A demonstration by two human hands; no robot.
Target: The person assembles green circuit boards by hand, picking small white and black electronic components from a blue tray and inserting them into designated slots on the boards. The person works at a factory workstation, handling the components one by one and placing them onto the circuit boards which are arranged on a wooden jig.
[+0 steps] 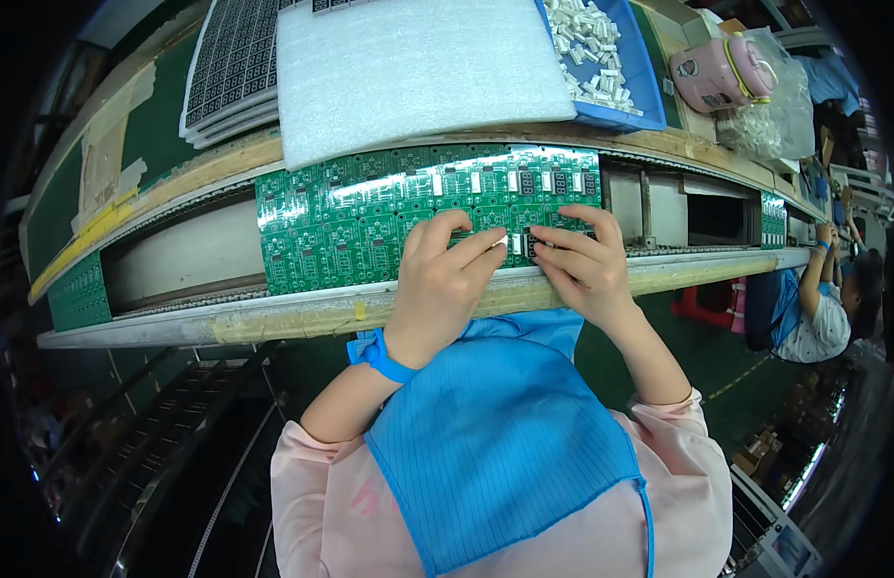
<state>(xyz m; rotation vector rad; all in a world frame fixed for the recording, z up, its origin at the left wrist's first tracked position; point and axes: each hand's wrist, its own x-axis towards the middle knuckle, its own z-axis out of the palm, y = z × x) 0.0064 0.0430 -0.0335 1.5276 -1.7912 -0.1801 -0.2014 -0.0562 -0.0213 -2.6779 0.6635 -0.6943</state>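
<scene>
At the far left a green board (79, 294) lies on the conveyor rail (177, 328), partly cut off by the dark rim. Behind it on the bench, a stack of black-and-white grid panels (233, 63) leans beside a white foam sheet (408, 67), whose top runs out of view. On the rails below sits the green circuit panel (370, 226), a grid of small boards, some in its upper right row already carrying white and dark parts. The left hand (445, 279), a blue wrist strap (380, 356) on its wrist, rests on the panel's lower right part with fingers curled and the forefinger stretched toward a small white component (502, 241) — whether it pinches the part or only presses it I cannot tell. The right hand (582, 265) lies just beside it, fingers flat on the panel and tips nearly meeting the left's; it grasps nothing visible. Behind, a blue tray (628, 96) holds a heap of small white connectors (591, 43), its top cut off. Further right stand a pink box-like object (719, 67) and a clear bag of white parts (770, 120) — its contents blurred. At the far right another person (818, 308) bends over the line near a second green board (773, 220).
</scene>
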